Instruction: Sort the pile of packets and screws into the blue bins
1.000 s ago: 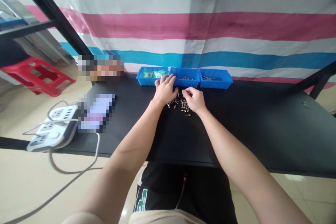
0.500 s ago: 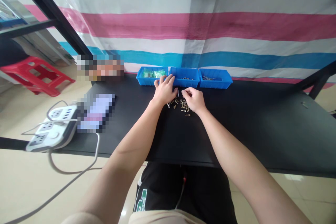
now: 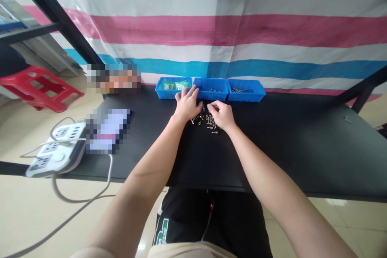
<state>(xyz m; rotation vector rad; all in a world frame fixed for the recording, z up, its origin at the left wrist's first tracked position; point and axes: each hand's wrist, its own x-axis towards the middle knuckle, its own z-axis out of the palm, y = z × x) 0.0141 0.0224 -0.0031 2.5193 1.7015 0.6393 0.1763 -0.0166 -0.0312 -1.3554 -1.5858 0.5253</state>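
My left hand (image 3: 188, 107) has its fingers spread, with the fingertips in front of the left and middle blue bins and the thumb beside the small metal screws. My right hand (image 3: 223, 114) is curled, thumb and index finger drawn together over the right side of the pile; whatever they pinch is too small to make out. Several screws (image 3: 209, 119) lie scattered on the black table between and below the hands. One single screw (image 3: 203, 107) stands apart, just off the left thumb. Part of the pile is hidden under both hands.
Three blue bins stand in a row: the left bin (image 3: 160, 93) holds green packets, the middle bin (image 3: 211, 96) small metal parts, the right bin (image 3: 246, 96) long thin pieces. A white power strip (image 3: 62, 149) with cables and a blurred-out phone-like object (image 3: 110, 129) are at left.
Both hands keep almost the same pose over the screws. The whole view has shifted slightly, so things appear a little farther left.
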